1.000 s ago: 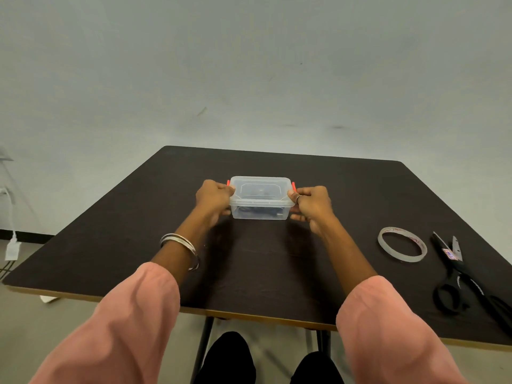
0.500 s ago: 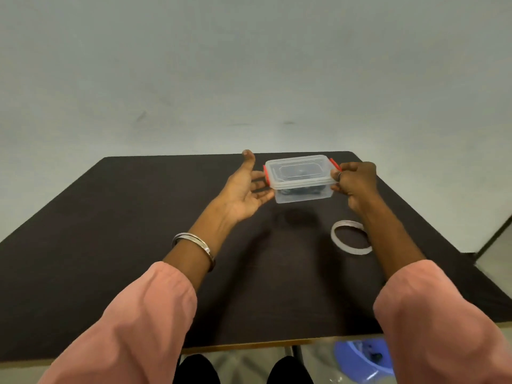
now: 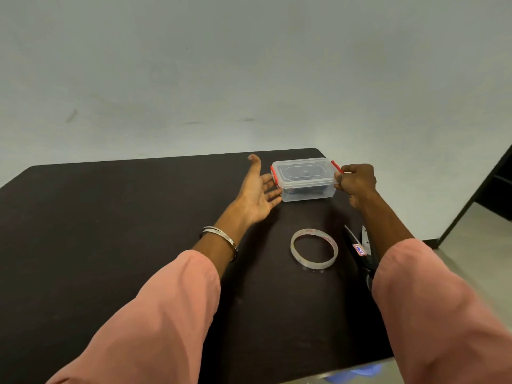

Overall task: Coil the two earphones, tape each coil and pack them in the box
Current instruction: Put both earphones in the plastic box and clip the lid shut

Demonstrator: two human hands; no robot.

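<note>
A clear plastic box [image 3: 304,180] with a lid and red side clips stands near the far right corner of the dark table [image 3: 110,231]. Dark contents show faintly through its wall. My right hand [image 3: 356,182] grips the box's right end at the red clip, fingers curled. My left hand [image 3: 257,189] is open, palm turned inward, its fingertips touching the box's left end. The earphones cannot be made out clearly inside.
A roll of clear tape [image 3: 314,250] lies flat on the table in front of the box. Black scissors [image 3: 360,250] lie to its right, partly hidden by my right forearm. A dark frame [image 3: 482,195] stands at the right edge.
Both hands gripped the box a second ago; my left hand has since let go and spread open. The view has swung left, so the box now sits at the table's right.
</note>
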